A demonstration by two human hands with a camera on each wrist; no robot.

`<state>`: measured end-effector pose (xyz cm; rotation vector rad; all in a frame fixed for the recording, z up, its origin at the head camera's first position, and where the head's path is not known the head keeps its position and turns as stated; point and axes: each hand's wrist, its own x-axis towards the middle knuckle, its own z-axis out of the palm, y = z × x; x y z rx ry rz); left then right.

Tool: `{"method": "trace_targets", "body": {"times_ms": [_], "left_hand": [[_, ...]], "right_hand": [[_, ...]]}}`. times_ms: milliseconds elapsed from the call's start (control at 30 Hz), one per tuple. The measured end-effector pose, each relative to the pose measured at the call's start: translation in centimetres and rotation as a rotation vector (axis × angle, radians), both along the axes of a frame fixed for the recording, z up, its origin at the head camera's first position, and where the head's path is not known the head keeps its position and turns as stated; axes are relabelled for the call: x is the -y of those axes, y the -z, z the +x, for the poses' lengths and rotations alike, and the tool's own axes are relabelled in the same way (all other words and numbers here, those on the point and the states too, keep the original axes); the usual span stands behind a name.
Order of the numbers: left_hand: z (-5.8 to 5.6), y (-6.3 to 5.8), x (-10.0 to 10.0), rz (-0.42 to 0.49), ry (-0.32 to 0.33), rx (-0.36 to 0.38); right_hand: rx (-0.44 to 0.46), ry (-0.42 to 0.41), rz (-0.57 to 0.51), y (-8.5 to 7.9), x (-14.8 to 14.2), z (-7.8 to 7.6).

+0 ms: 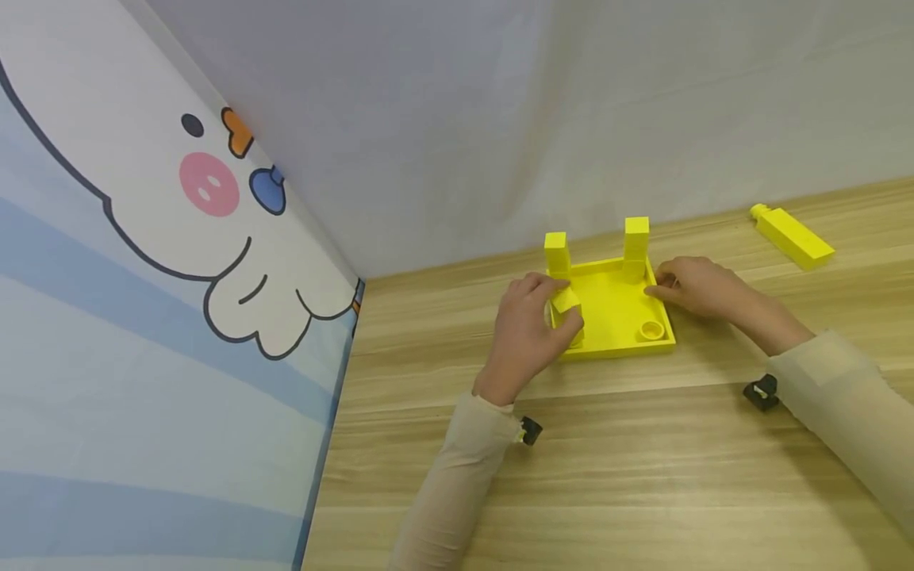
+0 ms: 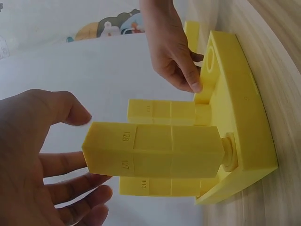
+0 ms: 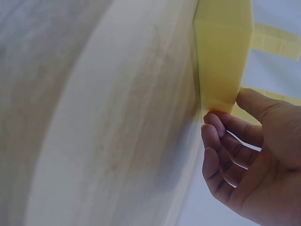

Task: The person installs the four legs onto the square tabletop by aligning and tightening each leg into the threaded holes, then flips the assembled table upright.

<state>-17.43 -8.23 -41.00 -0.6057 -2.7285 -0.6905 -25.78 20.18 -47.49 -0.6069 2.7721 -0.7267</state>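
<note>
Of the hands, left [image 1: 527, 331] curls round one post [image 2: 153, 149], right [image 1: 703, 287] pinches the tray [image 1: 607, 305]; a loose post [image 1: 794, 238] lies near the backdrop [image 1: 457, 135].

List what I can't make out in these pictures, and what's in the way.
- Head view: part of the near post, covered by the left hand.
- Head view: any marking on the loose post, too small to read.
- Left wrist view: whether the left fingers touch the near post, which hides the index tip.
- Right wrist view: the rest of the tray, cut off by the top edge.
</note>
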Motion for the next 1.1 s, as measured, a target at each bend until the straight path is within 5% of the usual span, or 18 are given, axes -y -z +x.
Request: {"method": "trace_targets", "body": {"times_ms": [200,333,800,967,1100], "left_hand": [[0.06,0.23,-0.13,-0.150,-0.159,-0.162],[0.21,0.05,-0.13,-0.170,-0.202,-0.188],[0.09,-0.48,0.27,-0.014,-0.007,-0.013],[0.04,-0.25,0.30,-0.006,0.015,0.052],[0.07,-0.17,0.27,-0.020,0.008,0.032]], "right_hand": [[-0.006,-0.006,-0.006,0.19,0.00,-0.11],[-0.007,-0.003,-0.012,0.12,0.05,0.01],[-0.001,-0.003,-0.019,0.00,0.14,0.05],[-0.001,-0.007,-0.015,-0.06,0.12,0.03],[-0.002,-0.002,-0.013,-0.07,0.07,0.05]]}}
